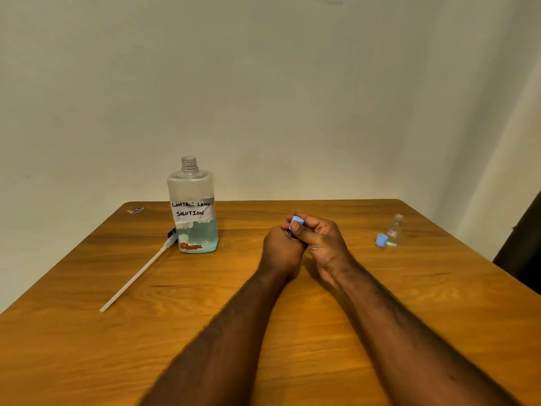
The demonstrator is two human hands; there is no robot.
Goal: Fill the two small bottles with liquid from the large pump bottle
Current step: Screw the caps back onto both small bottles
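Observation:
The large clear bottle [193, 209], labelled "contact lens solution", stands uncapped at the table's back left, with pale blue liquid in its lower part. Its pump head with a long white tube [137, 276] lies on the table to its left. At the table's middle my left hand [282, 250] is wrapped round a small bottle that is almost fully hidden. My right hand [319, 235] pinches that bottle's blue cap [297, 221] at the top. The second small clear bottle [393, 231] stands open at the right, with its blue cap [381, 240] lying next to it.
The wooden table [263, 332] ends at a pale wall behind. A small wrapper scrap [135, 210] lies at the back left corner. A dark object [524, 253] stands off the table's right edge.

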